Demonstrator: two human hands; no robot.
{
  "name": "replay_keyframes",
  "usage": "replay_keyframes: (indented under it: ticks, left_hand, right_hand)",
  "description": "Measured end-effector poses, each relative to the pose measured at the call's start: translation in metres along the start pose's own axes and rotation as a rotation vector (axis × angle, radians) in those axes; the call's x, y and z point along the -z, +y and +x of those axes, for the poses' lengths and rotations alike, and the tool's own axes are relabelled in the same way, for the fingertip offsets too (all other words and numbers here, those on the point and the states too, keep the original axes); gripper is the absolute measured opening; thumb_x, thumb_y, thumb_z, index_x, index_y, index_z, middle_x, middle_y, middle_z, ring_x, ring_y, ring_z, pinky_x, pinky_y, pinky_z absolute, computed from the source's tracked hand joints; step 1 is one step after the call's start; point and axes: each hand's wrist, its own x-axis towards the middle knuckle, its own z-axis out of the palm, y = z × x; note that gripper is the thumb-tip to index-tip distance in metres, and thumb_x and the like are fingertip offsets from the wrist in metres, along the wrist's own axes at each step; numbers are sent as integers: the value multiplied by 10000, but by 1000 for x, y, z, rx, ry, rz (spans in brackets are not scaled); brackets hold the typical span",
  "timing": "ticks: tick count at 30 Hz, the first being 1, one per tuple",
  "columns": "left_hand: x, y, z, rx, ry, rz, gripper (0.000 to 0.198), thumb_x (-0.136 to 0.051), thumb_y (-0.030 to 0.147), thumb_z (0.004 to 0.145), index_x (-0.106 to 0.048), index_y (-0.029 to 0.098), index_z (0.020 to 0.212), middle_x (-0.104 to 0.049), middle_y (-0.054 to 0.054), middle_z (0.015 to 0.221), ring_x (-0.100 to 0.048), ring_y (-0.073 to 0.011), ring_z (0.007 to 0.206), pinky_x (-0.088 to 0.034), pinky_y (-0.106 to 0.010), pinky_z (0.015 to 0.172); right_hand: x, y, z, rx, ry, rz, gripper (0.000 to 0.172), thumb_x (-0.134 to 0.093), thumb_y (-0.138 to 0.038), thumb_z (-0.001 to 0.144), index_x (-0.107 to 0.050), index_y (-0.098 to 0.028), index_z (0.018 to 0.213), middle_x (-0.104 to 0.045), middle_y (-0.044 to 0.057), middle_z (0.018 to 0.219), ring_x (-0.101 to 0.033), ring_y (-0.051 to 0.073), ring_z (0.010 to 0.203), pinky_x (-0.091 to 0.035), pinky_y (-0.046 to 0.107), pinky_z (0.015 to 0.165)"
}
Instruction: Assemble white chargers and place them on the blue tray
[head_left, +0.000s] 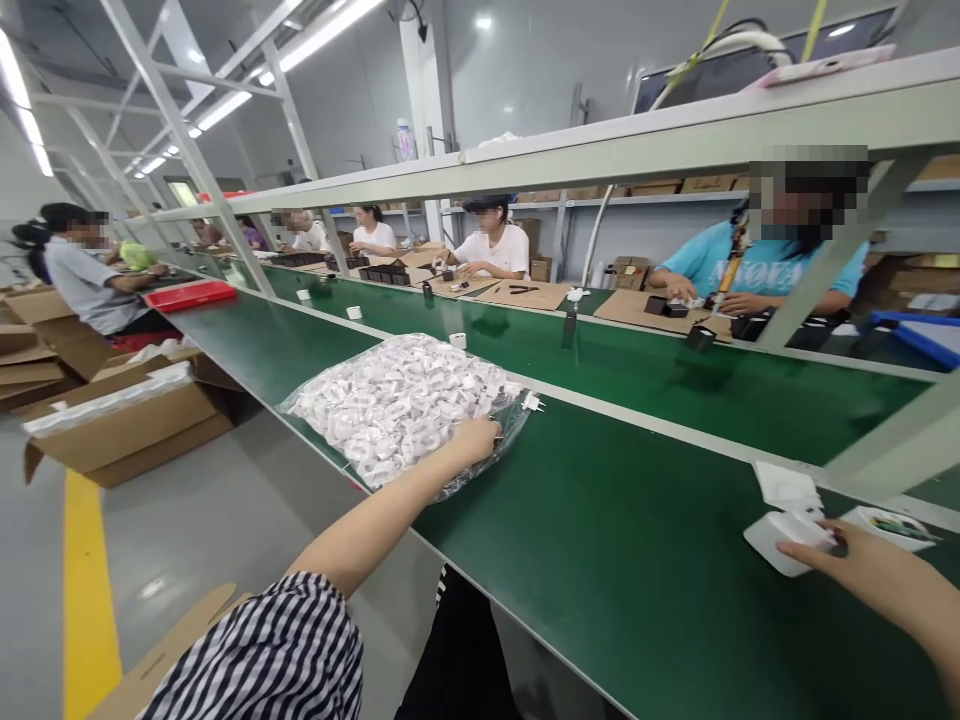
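Observation:
A clear plastic bag (405, 400) full of small white plastic parts lies on the green work surface (600, 540). My left hand (477, 440) reaches to the bag's right edge, its fingers bent; what they hold, if anything, is hidden. A white plug piece with pins (533, 402) sits just beyond that hand. At the right, my right hand (821, 545) grips a white plastic housing (784, 543) between thumb and fingers. Behind it is a flat white piece (786, 486), and beside it an open white casing (889, 527) shows green and yellow parts inside.
Across the bench a person in a blue shirt (772, 262) handles dark parts, and others sit farther left. A metal shelf rail (525, 170) spans above. White pieces stand along the divider strip (630, 418). A red tray (191, 295) and cardboard boxes (142, 425) are at left.

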Motion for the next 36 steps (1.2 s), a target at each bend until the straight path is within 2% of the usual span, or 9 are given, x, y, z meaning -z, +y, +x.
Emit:
replay_keyframes:
  ticks: [3,5,7,10,13,17,22,31,36]
  left_hand:
    - [5,13,-1,-82,89,-91,226,-377,64,664,-526,147,812,-519,-74,919,-527,-187,771,-406,-302,678]
    - [9,35,-2,-181,147,-403,146,-424,124,672,-510,155,786,-520,-50,915,-523,-154,759,-405,-275,692]
    - [10,66,-3,-245,98,-909,120,-499,209,648,-500,153,754,-535,-36,872,-525,-127,693,-419,-256,653]
    - [3,116,-3,-243,-154,-1549,206,-546,274,622,-519,134,772,-555,-38,802,-530,-115,673,-429,-250,635]
    - [-14,155,-3,-216,-346,-1835,251,-544,298,637,-552,119,814,-565,-52,787,-535,-129,740,-422,-254,688]
    - [-39,173,-1,-195,-431,-1823,268,-545,333,639,-583,116,791,-537,-66,851,-527,-140,776,-419,-255,717]
    - [-58,167,0,-264,-324,-1604,255,-527,363,635,-605,122,669,-436,-50,923,-498,-133,782,-440,-239,683]
    - [-56,161,-8,-508,2,-1115,250,-398,327,722,-595,179,767,-459,-40,879,-503,-132,771,-442,-248,673]
    - [-52,159,-9,-585,50,-1006,246,-372,333,734,-574,193,716,-516,-27,856,-508,-147,819,-425,-258,718]
  right_hand:
    - [27,-33,-19,9,195,39,466,-418,-588,427,-488,-191,659,-552,165,807,-480,348,866,-399,449,677]
    - [34,-63,-35,113,351,167,450,-337,-550,587,-500,-172,769,-535,137,863,-465,285,907,-377,425,743]
    - [26,-91,-48,146,175,392,379,-353,-462,671,-478,-178,888,-541,87,816,-519,199,754,-430,347,640]
    - [-3,-113,-59,237,-170,682,378,-430,-369,679,-405,-185,1009,-516,63,886,-516,126,629,-443,271,548]
    - [-29,-111,-59,193,-188,731,388,-451,-317,684,-375,-176,1037,-483,73,946,-507,112,630,-433,259,541]
    - [-38,-94,-55,136,-160,583,195,-426,-279,714,-465,-155,859,-525,28,720,-501,124,615,-404,254,550]
    - [-38,-91,-54,187,-193,479,98,-521,-204,642,-506,-172,734,-481,-11,635,-464,112,565,-373,238,530]
    - [-41,-92,-55,246,-220,447,111,-480,-200,696,-513,-173,798,-492,8,747,-474,98,650,-380,211,604]
    - [-38,-94,-58,241,-216,367,47,-473,-221,692,-464,-176,700,-480,-4,657,-462,110,592,-347,211,521]
